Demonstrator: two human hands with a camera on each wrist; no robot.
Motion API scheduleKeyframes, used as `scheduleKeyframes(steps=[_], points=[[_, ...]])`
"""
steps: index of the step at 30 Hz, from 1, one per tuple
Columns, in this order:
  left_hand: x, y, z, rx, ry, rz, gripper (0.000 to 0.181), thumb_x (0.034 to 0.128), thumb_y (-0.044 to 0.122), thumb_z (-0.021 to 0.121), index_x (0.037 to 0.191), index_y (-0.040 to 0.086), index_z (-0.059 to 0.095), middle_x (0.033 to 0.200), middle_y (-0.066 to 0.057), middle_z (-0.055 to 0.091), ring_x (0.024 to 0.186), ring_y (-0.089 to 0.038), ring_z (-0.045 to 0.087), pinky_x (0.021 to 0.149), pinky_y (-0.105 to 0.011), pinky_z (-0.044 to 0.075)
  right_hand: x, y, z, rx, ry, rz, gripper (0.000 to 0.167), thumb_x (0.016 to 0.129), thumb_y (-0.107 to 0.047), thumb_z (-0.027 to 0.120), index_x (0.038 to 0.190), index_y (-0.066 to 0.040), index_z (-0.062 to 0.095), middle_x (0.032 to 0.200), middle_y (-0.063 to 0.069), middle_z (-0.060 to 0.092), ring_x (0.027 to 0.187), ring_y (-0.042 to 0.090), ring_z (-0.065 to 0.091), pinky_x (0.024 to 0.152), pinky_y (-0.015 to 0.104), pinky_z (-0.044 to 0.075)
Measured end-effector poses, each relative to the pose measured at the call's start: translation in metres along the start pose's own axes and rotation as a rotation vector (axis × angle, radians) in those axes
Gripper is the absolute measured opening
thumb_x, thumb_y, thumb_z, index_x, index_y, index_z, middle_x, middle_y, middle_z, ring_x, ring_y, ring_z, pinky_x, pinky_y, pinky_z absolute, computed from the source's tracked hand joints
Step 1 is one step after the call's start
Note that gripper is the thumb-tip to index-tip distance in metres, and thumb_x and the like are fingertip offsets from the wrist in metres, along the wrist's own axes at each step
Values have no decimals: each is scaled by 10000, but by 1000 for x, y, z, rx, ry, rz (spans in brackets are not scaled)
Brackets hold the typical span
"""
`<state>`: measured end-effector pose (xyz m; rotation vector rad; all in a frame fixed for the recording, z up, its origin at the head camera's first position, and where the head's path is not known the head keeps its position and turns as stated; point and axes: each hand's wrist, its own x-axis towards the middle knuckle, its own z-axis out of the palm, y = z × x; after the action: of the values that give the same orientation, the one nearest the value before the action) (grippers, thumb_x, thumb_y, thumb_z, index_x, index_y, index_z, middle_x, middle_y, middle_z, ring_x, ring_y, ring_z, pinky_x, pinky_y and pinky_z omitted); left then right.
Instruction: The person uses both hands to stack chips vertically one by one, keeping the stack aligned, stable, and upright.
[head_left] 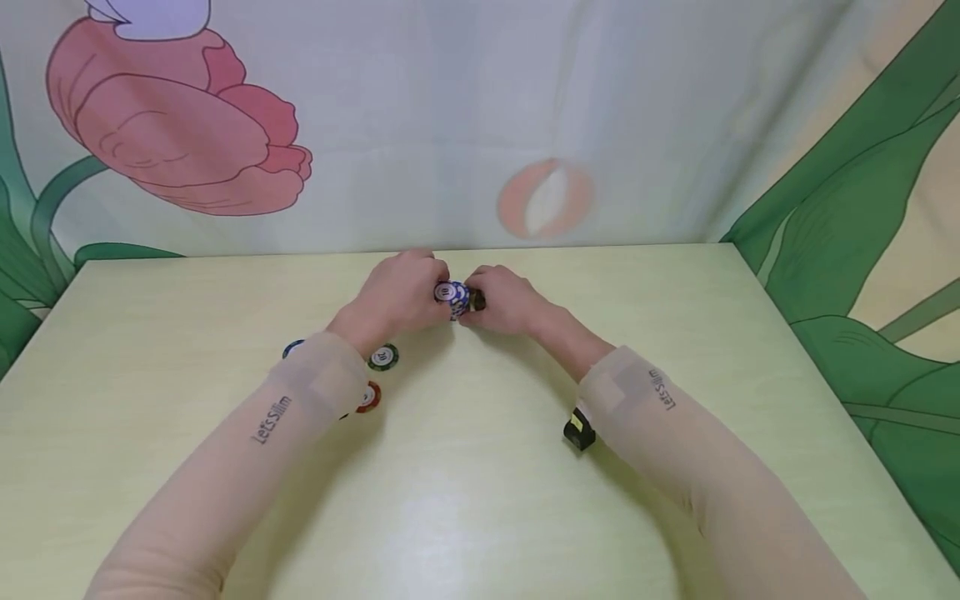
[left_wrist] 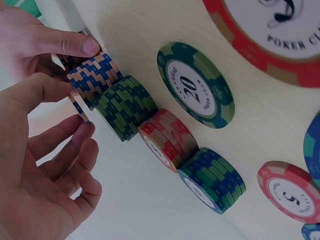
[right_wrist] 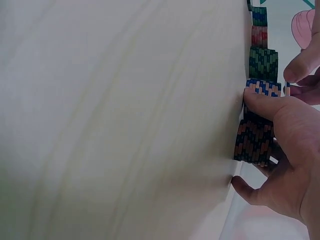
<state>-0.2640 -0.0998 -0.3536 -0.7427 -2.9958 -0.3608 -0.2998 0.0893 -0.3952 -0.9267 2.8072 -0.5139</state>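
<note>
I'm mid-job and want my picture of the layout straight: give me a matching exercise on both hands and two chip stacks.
1 left hand
2 right hand
3 green stack
4 red stack

A between the green stack and the blue-and-green stack
B thumb on the blue-and-tan stack
C pinches a single chip
D between the blue-and-tan stack and the red stack

Pairs: 1-C, 2-B, 3-D, 4-A

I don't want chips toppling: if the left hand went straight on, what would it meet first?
Probably the blue chip stack, just past the chip the left hand pinches. Depth is unclear, so possibly the right hand instead.
</note>
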Motion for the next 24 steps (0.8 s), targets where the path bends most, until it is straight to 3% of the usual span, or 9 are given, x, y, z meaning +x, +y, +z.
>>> scheduleKeyframes(steps=[10,13,17,24], points=[[5,2,7,57,-30,15,183,883,237,753,946,68,718,926,-69,619,874,-266,573,764,-420,502,-1,-1,-2,-17,3,-7,394,903,-273,790,1204,-32,710,1230,110,669,1127,288,593,911,454,499],[5,3,7,57,-40,-1,298,890,257,770,1094,46,724,1064,-106,643,1006,-307,597,873,-467,496,-1,-2,-2,-20,1,-2,398,904,-274,787,1207,-29,707,1231,112,669,1132,289,593,922,454,499],[2,1,5,36,-46,-51,500,890,326,799,1275,30,680,1277,-135,587,1211,-348,524,1018,-553,391,-1,-2,-2,-21,-13,14,415,915,-283,782,1228,-24,696,1251,114,660,1154,282,583,949,452,490],[-1,-3,7,-21,-40,-106,404,884,365,814,1130,54,739,1283,-100,565,1216,-325,478,1012,-556,296,-1,-3,-2,-16,-25,18,425,922,-281,781,1246,-22,689,1269,117,651,1167,279,575,969,443,480]])
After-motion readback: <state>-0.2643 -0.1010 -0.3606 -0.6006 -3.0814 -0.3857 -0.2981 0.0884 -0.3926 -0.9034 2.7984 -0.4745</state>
